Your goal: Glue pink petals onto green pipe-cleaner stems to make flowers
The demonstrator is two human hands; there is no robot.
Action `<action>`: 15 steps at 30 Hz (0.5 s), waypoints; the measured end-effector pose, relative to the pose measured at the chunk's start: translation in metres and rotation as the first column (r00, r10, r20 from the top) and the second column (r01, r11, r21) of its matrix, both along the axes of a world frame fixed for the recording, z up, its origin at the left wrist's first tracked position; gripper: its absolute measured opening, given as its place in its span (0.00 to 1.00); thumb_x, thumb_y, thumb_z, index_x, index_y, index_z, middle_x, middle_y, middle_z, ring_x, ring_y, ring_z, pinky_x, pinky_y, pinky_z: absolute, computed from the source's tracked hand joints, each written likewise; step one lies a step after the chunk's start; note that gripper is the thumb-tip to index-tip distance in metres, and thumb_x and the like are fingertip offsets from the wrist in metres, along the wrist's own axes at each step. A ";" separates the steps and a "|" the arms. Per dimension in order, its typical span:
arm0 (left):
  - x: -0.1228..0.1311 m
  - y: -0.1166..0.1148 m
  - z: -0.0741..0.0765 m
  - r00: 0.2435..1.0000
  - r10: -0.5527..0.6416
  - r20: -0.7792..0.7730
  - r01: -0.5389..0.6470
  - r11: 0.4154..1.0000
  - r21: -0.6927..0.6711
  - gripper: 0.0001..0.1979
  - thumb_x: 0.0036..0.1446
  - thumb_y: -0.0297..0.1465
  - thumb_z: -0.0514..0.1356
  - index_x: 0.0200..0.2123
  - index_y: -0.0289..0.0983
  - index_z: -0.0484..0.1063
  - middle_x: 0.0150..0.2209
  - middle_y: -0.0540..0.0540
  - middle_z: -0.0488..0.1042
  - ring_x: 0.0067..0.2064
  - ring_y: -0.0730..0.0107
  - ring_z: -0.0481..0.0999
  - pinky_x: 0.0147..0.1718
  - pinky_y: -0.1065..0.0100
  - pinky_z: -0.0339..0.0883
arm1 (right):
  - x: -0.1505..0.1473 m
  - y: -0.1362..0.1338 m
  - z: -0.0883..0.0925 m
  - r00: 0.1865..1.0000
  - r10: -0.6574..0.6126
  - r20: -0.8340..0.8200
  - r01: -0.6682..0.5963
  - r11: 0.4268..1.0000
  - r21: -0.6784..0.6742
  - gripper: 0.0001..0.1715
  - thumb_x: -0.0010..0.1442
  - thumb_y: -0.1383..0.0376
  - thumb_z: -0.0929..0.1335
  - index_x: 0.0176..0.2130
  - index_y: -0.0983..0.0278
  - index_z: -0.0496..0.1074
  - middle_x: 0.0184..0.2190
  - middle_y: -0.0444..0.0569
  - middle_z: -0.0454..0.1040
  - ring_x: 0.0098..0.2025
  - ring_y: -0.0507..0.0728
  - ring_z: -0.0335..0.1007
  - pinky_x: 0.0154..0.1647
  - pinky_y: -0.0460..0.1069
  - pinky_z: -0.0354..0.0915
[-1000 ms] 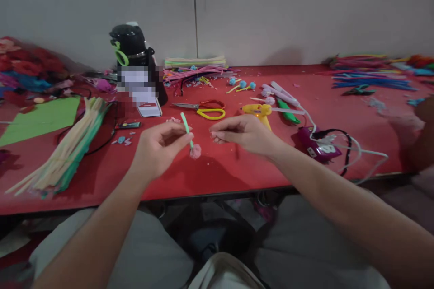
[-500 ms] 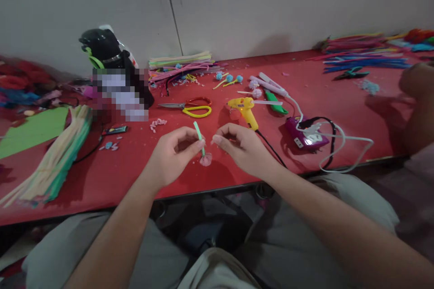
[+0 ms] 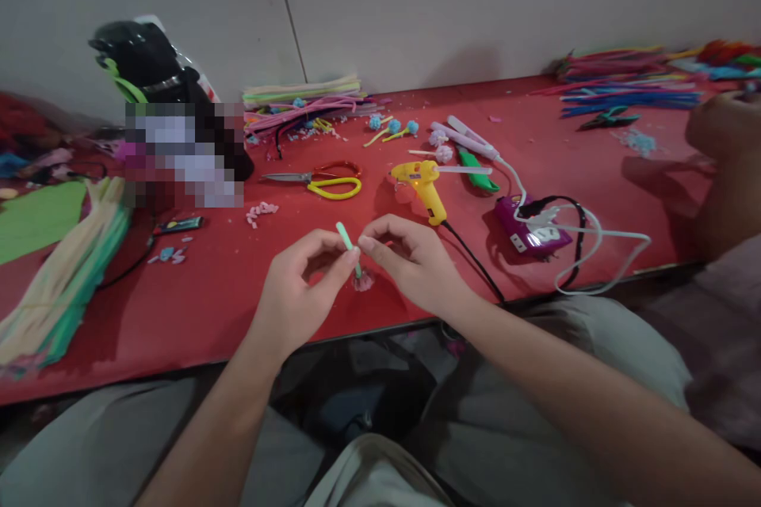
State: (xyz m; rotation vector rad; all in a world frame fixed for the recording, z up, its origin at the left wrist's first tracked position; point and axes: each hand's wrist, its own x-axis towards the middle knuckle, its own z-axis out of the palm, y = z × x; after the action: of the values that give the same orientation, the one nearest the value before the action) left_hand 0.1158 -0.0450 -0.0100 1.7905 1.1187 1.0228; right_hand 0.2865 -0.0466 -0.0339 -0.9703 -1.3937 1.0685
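My left hand (image 3: 309, 277) pinches a light green pipe-cleaner stem (image 3: 343, 234) between thumb and fingers. At the stem's lower end hangs a small pink fuzzy bloom (image 3: 363, 281), just over the red table. My right hand (image 3: 410, 257) has its thumb and forefinger pressed together right beside the stem, almost meeting the left fingertips. Whatever lies in that pinch is too small to make out. Beyond the hands are a yellow glue gun (image 3: 423, 186), scissors (image 3: 333, 184) with yellow and red handles, and a little heap of pink bits (image 3: 260, 212).
Pipe-cleaner bundles (image 3: 65, 269) lie at left near a black bottle (image 3: 143, 63). A purple power strip (image 3: 529, 234) with looped cords sits at right, near a hair straightener (image 3: 469, 139) and pom-pom stems (image 3: 395, 129). Another person's arm (image 3: 728, 166) rests at the right edge.
My right hand has moved left, closing the gap to the green stem. The left hand still grips the stem. The view has shifted slightly.
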 end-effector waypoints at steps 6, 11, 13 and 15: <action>-0.005 0.000 0.000 0.985 0.096 -0.144 -0.062 0.972 0.228 0.03 0.61 0.28 0.63 0.33 0.38 0.74 0.30 0.53 0.75 0.32 0.75 0.74 0.34 0.74 0.68 | 0.000 0.002 -0.004 0.999 -0.042 -0.005 0.042 0.999 0.023 0.10 0.63 0.59 0.71 0.33 0.63 0.72 0.31 0.45 0.75 0.34 0.51 0.71 0.36 0.46 0.68; -0.009 0.001 -0.003 0.987 0.093 -0.130 -0.067 0.979 0.195 0.02 0.60 0.28 0.63 0.34 0.38 0.74 0.29 0.53 0.76 0.31 0.75 0.74 0.33 0.73 0.68 | -0.002 0.001 -0.004 0.999 -0.017 -0.036 0.017 1.000 -0.006 0.11 0.62 0.59 0.71 0.34 0.63 0.73 0.31 0.45 0.74 0.33 0.51 0.71 0.35 0.47 0.67; -0.010 0.001 -0.005 0.991 0.076 -0.109 -0.056 0.983 0.175 0.01 0.60 0.28 0.63 0.34 0.38 0.75 0.30 0.52 0.77 0.31 0.74 0.75 0.34 0.73 0.69 | -0.004 -0.001 -0.003 0.999 -0.011 -0.050 0.011 1.000 -0.016 0.11 0.62 0.58 0.71 0.34 0.63 0.73 0.30 0.45 0.74 0.32 0.52 0.71 0.35 0.47 0.68; -0.010 0.000 -0.006 0.992 0.077 -0.096 -0.059 0.982 0.181 0.01 0.59 0.28 0.64 0.36 0.38 0.77 0.31 0.52 0.78 0.32 0.74 0.76 0.35 0.73 0.70 | -0.005 -0.003 -0.002 0.999 -0.025 -0.042 0.025 1.000 -0.009 0.11 0.63 0.58 0.71 0.34 0.63 0.73 0.31 0.45 0.75 0.32 0.52 0.71 0.35 0.48 0.68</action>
State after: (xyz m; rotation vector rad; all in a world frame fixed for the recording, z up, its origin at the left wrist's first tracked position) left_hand 0.1053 -0.0446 -0.0156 1.9766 1.1901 1.1121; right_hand 0.2812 -0.0499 -0.0362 -0.9642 -1.3403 1.0712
